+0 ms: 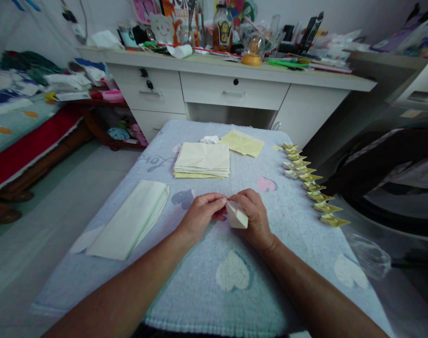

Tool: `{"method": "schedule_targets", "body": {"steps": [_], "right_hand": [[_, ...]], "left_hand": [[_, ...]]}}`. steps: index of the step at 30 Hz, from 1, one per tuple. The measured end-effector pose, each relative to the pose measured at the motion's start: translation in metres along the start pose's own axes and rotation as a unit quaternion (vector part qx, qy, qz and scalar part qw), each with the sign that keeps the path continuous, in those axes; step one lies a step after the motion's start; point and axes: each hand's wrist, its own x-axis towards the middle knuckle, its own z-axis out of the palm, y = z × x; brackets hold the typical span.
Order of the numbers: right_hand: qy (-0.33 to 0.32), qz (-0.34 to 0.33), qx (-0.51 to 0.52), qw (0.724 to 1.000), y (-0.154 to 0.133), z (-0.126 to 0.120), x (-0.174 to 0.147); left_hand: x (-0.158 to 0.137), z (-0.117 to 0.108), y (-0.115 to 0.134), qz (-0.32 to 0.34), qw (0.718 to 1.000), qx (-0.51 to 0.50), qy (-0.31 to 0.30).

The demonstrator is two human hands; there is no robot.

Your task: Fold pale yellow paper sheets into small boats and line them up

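Between my hands, above the middle of the cloth-covered table, is a small piece of folded pale paper point(237, 216). My right hand point(254, 216) is closed around its right side. My left hand point(203, 211) pinches at the paper's upper left tip with thumb and forefinger. Beyond them lies a stack of cream paper sheets point(202, 159), with a yellow sheet point(244, 143) behind it to the right. Left of my hands rests a long folded bundle of pale paper point(132, 220). Several folded paper boats point(314, 188) stand in a row along the table's right edge.
The table has a blue patterned cloth point(185, 291). Behind it stands a white desk point(235, 89) crowded with a jar point(222, 28) and other items. A bed point(34, 126) is at the left, a front-loading washing machine point(404, 155) at the right. A crumpled white tissue point(209, 139) sits behind the stack.
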Motion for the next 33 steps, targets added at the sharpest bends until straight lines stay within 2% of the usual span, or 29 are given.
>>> {"method": "schedule_targets", "body": {"steps": [7, 14, 22, 28, 33], "right_hand": [[-0.012, 0.022, 0.036, 0.999, 0.0013, -0.0010, 0.0000], [0.005, -0.004, 0.093, 0.996, 0.0039, 0.0004, -0.0022], [0.016, -0.028, 0.122, 0.992, 0.0039, 0.0010, -0.0022], [0.020, -0.005, 0.134, 0.991, 0.0010, -0.0020, -0.0030], [0.014, 0.046, 0.176, 0.983, -0.0005, -0.0058, -0.0031]], "left_hand": [[0.0004, -0.0007, -0.0008, -0.004, 1.000, -0.009, -0.001], [0.0018, -0.0051, 0.0013, -0.008, 1.000, -0.029, 0.004], [0.0019, -0.0076, -0.0022, -0.022, 0.998, -0.049, -0.044], [-0.0007, -0.0038, 0.0001, -0.011, 0.998, -0.011, -0.053], [0.0004, -0.0064, -0.0006, 0.004, 0.999, -0.016, -0.043]]}}
